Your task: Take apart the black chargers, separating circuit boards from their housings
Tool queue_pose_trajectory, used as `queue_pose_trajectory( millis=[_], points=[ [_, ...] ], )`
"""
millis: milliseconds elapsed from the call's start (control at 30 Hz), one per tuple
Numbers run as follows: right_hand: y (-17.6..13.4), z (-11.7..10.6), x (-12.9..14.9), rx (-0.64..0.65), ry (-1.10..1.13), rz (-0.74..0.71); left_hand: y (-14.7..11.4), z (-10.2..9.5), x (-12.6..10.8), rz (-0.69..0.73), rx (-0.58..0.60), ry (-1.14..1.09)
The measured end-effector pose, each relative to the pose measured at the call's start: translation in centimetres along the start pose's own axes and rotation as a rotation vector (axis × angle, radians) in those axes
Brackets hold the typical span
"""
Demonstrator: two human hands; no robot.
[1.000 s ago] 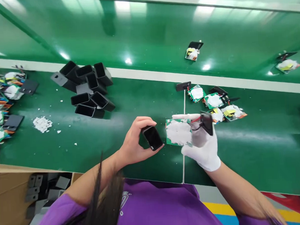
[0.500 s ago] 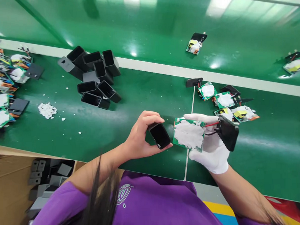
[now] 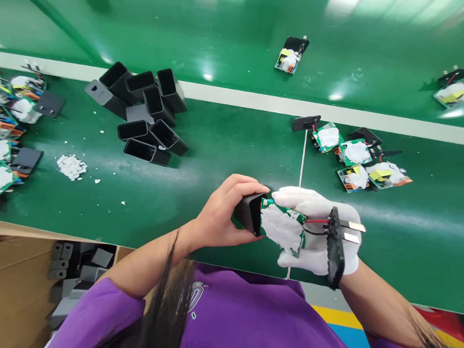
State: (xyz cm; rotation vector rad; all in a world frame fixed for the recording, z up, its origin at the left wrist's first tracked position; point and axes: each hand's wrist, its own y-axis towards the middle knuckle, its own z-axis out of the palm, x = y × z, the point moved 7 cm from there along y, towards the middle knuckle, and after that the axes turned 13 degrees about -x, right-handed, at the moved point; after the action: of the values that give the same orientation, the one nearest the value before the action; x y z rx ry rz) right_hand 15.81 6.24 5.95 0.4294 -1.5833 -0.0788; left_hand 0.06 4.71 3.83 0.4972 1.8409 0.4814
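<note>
My bare left hand (image 3: pixel 226 212) is wrapped round a black plastic housing (image 3: pixel 249 214), its open mouth turned to the right. In a white glove, my right hand (image 3: pixel 315 232) grips a green circuit board (image 3: pixel 283 227) by its edges; white compound covers most of the face. The board's left edge is at the mouth of the housing; how far inside it reaches, I cannot tell. Red and black wires run from the board to a black plug cover (image 3: pixel 336 249), which stands on edge over my right palm with two metal prongs pointing right.
Several empty black housings (image 3: pixel 153 130) stand and lie at the left middle. Beyond them are a small heap of white flakes (image 3: pixel 72 167) and piled board assemblies (image 3: pixel 0 153). More board assemblies (image 3: pixel 356 153) lie at right. A carton (image 3: pixel 21 275) of housings sits below the table edge.
The board has moved left and down to the housing's mouth. My left hand has turned the housing's mouth toward the board. The plug cover has tipped on edge, showing its prongs.
</note>
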Motion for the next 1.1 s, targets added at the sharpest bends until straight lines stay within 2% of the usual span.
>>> queue_pose_trajectory(
  millis=[367,533,767,1100],
  points=[
    [0.14,0.53,0.32,0.107,-0.105,-0.109,-0.14,0.19,0.02,-0.002,0.019,-0.055],
    [0.10,0.54,0.02,0.104,-0.116,-0.131,-0.07,0.23,-0.16,0.032,0.040,-0.083],
    [-0.02,0.62,-0.08,0.108,-0.146,-0.170,-0.09,0.28,-0.07,0.010,0.041,-0.083],
    [-0.21,0.77,-0.42,0.088,-0.124,-0.128,-0.29,0.37,0.22,-0.033,0.056,-0.083]
  ],
)
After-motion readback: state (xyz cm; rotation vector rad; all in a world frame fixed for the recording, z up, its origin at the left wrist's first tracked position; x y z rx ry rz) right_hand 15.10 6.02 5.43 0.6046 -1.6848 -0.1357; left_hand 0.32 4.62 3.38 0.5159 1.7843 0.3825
